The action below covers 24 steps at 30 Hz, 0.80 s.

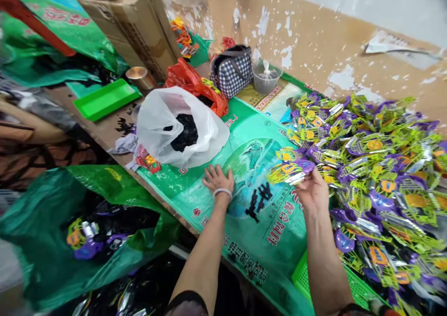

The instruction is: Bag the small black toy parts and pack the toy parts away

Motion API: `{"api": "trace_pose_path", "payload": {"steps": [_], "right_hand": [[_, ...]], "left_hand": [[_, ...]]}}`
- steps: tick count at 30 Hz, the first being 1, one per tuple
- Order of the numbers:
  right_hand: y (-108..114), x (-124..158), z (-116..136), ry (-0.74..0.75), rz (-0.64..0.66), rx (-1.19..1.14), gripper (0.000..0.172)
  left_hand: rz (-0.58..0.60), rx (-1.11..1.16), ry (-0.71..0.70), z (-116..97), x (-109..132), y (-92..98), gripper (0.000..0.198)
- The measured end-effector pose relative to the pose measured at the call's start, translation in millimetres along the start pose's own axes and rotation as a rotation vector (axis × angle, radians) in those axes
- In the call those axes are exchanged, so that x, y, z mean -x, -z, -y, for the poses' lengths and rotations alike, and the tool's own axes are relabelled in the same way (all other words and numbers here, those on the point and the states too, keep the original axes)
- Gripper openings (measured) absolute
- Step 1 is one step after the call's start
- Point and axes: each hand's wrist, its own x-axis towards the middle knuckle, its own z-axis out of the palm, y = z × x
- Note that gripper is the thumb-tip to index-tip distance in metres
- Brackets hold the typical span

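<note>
My left hand (220, 181), a pale band at its wrist, rests with fingers spread on the green printed sack (209, 204) covering the table. Beyond its fingertips stands a white plastic bag (150, 130) with black pieces (185, 132) inside. At the near edge of the pile, my right hand (313, 190) pinches a yellow-green and purple plastic toy car body (289, 169) with an orange patch and silvery parts. Several small black plastic parts (258, 199) lie on the sack between my hands.
A heap of similar toy car bodies (380, 167) fills the right side. Green trays (108, 99), a cardboard box (132, 27), a red bag (188, 81), a checked bag (232, 71) and a clear tub (266, 78) stand around. Below left, an open green sack (38, 241) holds parts.
</note>
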Motion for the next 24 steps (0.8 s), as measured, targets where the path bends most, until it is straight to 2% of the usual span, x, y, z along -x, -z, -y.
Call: {"api": "trace_pose_path", "payload": {"steps": [4,7,11,16,19,24], "right_hand": [[35.8,9.3,-4.5,0.032,-0.015,0.038,0.016],[46.6,19.3,-2.2,0.085,-0.080,0.082,0.018],[42.1,22.3,13.2,0.188,-0.164,0.122,0.019],[29.8,7.6,38.2,0.439,-0.081,0.084,0.025],[27.4,1.9,38.0,0.466,-0.070,0.093,0.026],[35.6,2.7,23.0,0.451,0.015,0.170,0.022]], "left_hand": [[0.003,0.017,-0.026,4.2,2.3,-2.7,0.062],[-0.015,0.055,-0.023,6.0,2.9,-4.7,0.061],[-0.023,0.120,-0.020,6.8,2.1,-5.9,0.058],[0.014,0.203,-0.087,12.1,14.2,-1.2,0.053],[0.089,0.275,-0.274,11.3,37.9,2.3,0.053],[0.295,0.301,-0.808,-15.5,79.6,-2.7,0.059]]}}
